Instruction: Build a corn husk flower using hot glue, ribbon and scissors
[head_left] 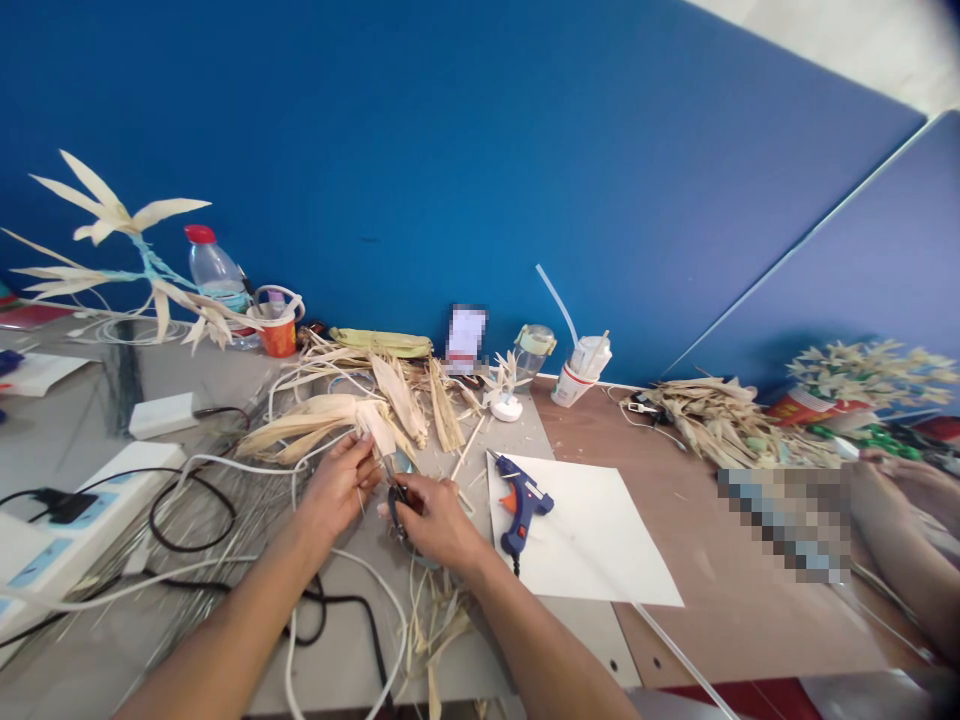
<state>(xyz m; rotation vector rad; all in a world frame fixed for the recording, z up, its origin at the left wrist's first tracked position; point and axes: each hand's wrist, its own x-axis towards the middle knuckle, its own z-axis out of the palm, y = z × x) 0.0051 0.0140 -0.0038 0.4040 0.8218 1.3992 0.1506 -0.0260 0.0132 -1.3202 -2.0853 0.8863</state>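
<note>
My left hand (pixel 346 478) is closed, pinching a pale piece of dried corn husk (pixel 377 428) between thumb and fingers. My right hand (pixel 433 518) is wrapped round the dark handles of a pair of scissors (pixel 397 497). Their blades point up toward the husk piece, close beside the left fingertips; whether they touch it I cannot tell. Behind both hands lies a heap of dried corn husks (pixel 300 428). To the right of my right hand, a blue glue gun (pixel 523 505) with an orange trigger rests on a white sheet of paper (pixel 600 530).
A white power strip (pixel 97 510) and looping cables lie at left. Husk flowers (pixel 112 215), a plastic bottle (pixel 214 265), a phone (pixel 466 335) and a paper cup (pixel 574 385) stand along the blue partition. At right, another person's hands (pixel 892 480) are near more husks (pixel 712 415).
</note>
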